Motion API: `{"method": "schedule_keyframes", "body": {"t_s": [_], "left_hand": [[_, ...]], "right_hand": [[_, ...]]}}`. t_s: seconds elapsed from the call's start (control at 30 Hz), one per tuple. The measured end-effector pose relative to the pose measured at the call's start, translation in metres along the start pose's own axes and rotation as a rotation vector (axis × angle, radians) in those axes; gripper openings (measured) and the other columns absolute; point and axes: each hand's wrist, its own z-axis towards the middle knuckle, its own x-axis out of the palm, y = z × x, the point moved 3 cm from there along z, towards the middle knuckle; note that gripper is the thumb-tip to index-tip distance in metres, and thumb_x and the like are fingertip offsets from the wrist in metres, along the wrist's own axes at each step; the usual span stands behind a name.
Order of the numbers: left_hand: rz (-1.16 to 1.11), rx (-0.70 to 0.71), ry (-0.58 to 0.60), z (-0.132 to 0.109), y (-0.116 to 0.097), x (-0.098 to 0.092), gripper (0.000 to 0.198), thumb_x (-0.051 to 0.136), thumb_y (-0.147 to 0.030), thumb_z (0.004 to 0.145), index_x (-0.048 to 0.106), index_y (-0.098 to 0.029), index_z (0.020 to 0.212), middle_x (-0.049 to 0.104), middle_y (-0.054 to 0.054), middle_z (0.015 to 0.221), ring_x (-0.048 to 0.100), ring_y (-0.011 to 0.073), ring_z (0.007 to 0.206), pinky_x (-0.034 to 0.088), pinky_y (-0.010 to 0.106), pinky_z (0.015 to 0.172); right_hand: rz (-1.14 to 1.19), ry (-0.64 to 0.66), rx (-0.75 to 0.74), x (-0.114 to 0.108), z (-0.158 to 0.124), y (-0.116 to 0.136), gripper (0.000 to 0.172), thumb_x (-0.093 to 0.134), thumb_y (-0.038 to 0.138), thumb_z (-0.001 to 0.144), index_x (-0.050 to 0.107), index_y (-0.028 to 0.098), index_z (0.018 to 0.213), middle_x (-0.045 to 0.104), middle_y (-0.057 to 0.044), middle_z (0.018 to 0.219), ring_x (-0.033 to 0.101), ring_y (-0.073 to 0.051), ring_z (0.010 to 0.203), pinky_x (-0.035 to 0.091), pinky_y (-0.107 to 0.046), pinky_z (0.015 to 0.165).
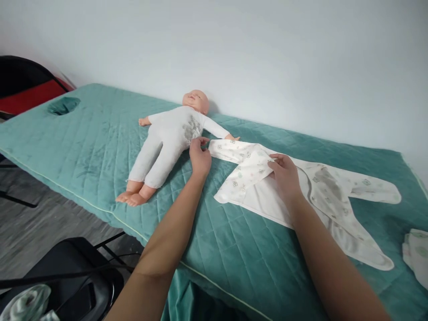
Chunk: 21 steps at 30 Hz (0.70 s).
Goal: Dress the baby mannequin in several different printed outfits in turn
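Observation:
A white baby shirt (261,196) with a small print lies spread open on the bed, one sleeve stretched towards the doll and the other to the right. The fingers of my left hand (200,158) are curled together at the cuff of the near sleeve, beside the doll's hip. My right hand (285,176) pinches the shirt's front flap between thumb and fingers. To the left, a baby doll (172,129) lies on its back, with a pale cloth body and bare plastic head, hands and feet. Its one hand rests just above the sleeve.
The bed has a green quilted cover (100,147) with a face hole (64,105) at its left end. A white wall (267,67) runs behind it. A folded printed cloth (416,254) lies at the right edge. Black chairs (73,254) stand at the near left and far left.

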Motion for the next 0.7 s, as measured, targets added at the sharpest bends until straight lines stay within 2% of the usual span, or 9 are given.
{"method": "schedule_keyframes", "body": {"t_s": [0.07, 0.13, 0.2, 0.3, 0.37, 0.47, 0.57, 0.63, 0.7], "left_hand": [[0.012, 0.042, 0.001, -0.008, -0.008, -0.004, 0.031, 0.049, 0.0, 0.075, 0.061, -0.019, 0.095, 0.062, 0.005, 0.101, 0.059, 0.0178, 0.1, 0.049, 0.03, 0.083], [0.003, 0.09, 0.077, -0.025, -0.021, -0.009, 0.021, 0.052, -0.009, 0.083, 0.061, -0.02, 0.098, 0.064, 0.005, 0.101, 0.061, 0.0177, 0.097, 0.051, 0.03, 0.082], [-0.006, 0.164, 0.244, -0.048, -0.037, -0.015, 0.014, 0.053, -0.019, 0.091, 0.061, -0.021, 0.102, 0.067, 0.004, 0.101, 0.063, 0.0172, 0.093, 0.052, 0.032, 0.084], [0.077, 0.39, 0.509, -0.086, -0.06, -0.026, 0.016, 0.054, -0.028, 0.095, 0.065, -0.022, 0.104, 0.07, 0.006, 0.106, 0.063, 0.0207, 0.102, 0.05, 0.038, 0.094], [0.144, 0.508, 0.611, -0.107, -0.07, -0.034, 0.019, 0.054, -0.03, 0.095, 0.067, -0.023, 0.107, 0.071, 0.007, 0.111, 0.062, 0.0235, 0.107, 0.048, 0.041, 0.097], [0.194, 0.547, 0.704, -0.125, -0.078, -0.043, 0.036, 0.059, -0.036, 0.093, 0.063, -0.025, 0.127, 0.067, 0.009, 0.128, 0.06, 0.0276, 0.117, 0.047, 0.044, 0.1], [0.231, 0.547, 0.799, -0.137, -0.082, -0.046, 0.064, 0.064, -0.041, 0.089, 0.045, -0.026, 0.149, 0.055, 0.01, 0.148, 0.053, 0.0308, 0.131, 0.041, 0.048, 0.109], [0.25, 0.536, 0.814, -0.142, -0.083, -0.047, 0.065, 0.061, -0.034, 0.091, 0.04, -0.027, 0.152, 0.053, 0.009, 0.15, 0.051, 0.0296, 0.135, 0.04, 0.047, 0.111], [0.265, 0.526, 0.775, -0.144, -0.081, -0.048, 0.056, 0.054, -0.025, 0.093, 0.045, -0.028, 0.148, 0.057, 0.008, 0.146, 0.054, 0.0273, 0.132, 0.041, 0.046, 0.11]], "right_hand": [[0.148, 0.025, 0.07, 0.003, -0.001, -0.001, 0.035, 0.07, 0.036, 0.071, 0.06, 0.023, 0.102, 0.059, 0.002, 0.086, 0.061, -0.017, 0.079, 0.055, -0.03, 0.066], [0.187, 0.032, 0.094, 0.004, -0.002, 0.0, 0.037, 0.073, 0.035, 0.068, 0.06, 0.023, 0.101, 0.058, 0.002, 0.087, 0.062, -0.017, 0.08, 0.057, -0.029, 0.064], [0.135, 0.007, 0.081, 0.003, -0.003, 0.002, 0.037, 0.073, 0.035, 0.068, 0.06, 0.023, 0.1, 0.058, 0.002, 0.089, 0.062, -0.017, 0.08, 0.058, -0.029, 0.061], [-0.019, -0.05, 0.037, -0.005, -0.004, 0.004, 0.036, 0.07, 0.036, 0.068, 0.061, 0.023, 0.101, 0.058, 0.001, 0.093, 0.062, -0.017, 0.08, 0.059, -0.028, 0.056], [-0.101, -0.078, 0.007, -0.012, -0.003, 0.005, 0.036, 0.069, 0.035, 0.068, 0.062, 0.023, 0.101, 0.059, 0.0, 0.094, 0.061, -0.016, 0.076, 0.058, -0.026, 0.054], [-0.129, -0.097, -0.01, -0.02, 0.0, 0.003, 0.039, 0.07, 0.036, 0.067, 0.063, 0.022, 0.102, 0.059, 0.0, 0.094, 0.059, -0.014, 0.07, 0.056, -0.025, 0.052], [-0.155, -0.13, -0.028, -0.025, 0.004, -0.001, 0.041, 0.07, 0.038, 0.066, 0.064, 0.021, 0.103, 0.061, 0.0, 0.094, 0.056, -0.013, 0.066, 0.053, -0.026, 0.052], [-0.19, -0.145, -0.043, -0.027, 0.006, -0.001, 0.041, 0.07, 0.036, 0.066, 0.064, 0.02, 0.102, 0.063, -0.001, 0.094, 0.056, -0.013, 0.066, 0.051, -0.026, 0.054], [-0.197, -0.132, -0.037, -0.026, 0.005, -0.001, 0.041, 0.069, 0.034, 0.065, 0.064, 0.02, 0.103, 0.065, -0.002, 0.096, 0.058, -0.014, 0.07, 0.05, -0.027, 0.057]]}}
